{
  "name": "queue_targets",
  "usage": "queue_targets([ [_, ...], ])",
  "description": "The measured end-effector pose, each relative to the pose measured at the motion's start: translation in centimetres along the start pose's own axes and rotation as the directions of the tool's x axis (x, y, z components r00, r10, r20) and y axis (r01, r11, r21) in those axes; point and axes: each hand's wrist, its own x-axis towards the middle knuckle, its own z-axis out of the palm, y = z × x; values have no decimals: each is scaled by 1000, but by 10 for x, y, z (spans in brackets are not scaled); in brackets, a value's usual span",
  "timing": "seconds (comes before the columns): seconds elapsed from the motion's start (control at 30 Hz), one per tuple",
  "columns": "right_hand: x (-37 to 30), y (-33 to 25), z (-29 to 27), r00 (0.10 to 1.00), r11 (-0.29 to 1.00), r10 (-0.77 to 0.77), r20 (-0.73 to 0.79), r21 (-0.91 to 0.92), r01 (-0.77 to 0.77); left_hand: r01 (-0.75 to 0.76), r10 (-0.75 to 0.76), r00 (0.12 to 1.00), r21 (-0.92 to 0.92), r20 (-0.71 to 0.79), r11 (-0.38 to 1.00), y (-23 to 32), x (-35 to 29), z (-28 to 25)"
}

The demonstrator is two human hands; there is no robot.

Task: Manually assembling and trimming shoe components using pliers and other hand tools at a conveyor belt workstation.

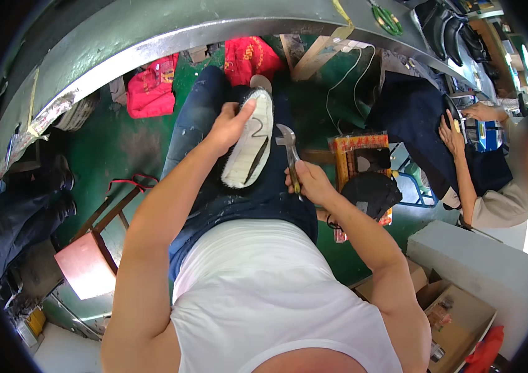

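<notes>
My left hand (229, 127) grips a long white shoe piece (254, 140) by its left edge, over my lap. It is shaped like a sole with fuzzy edges, a dark curved line near its middle and a dark slit lower down. A tan rounded end (261, 82) shows just beyond it. To its right, my right hand (310, 181) is closed around the handles of metal lasting pliers (287, 138). Their head points away from me, apart from the shoe piece. My dark trousers (214, 193) lie beneath both.
A metal-edged workbench (152, 46) curves across the far side. Left stands a stool with a pink seat (87, 264). A black cap (369, 194) rests on a red-patterned stack at right. A co-worker's hands (456, 133) are at far right. Red bags (152, 90) lie on the floor.
</notes>
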Motion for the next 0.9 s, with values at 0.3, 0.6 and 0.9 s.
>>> queue_targets([
  [0.3,-8,16,-10,968,894,241,-70,404,-193,76,334,892,-830,304,552,62,-45,-49],
  [0.6,3,12,-10,965,866,258,-48,455,-209,-330,-20,820,501,572,800,27,-111,-97],
  [0.9,-14,-18,-11,989,931,100,-104,361,-56,114,32,930,-372,366,921,-3,-120,-57],
])
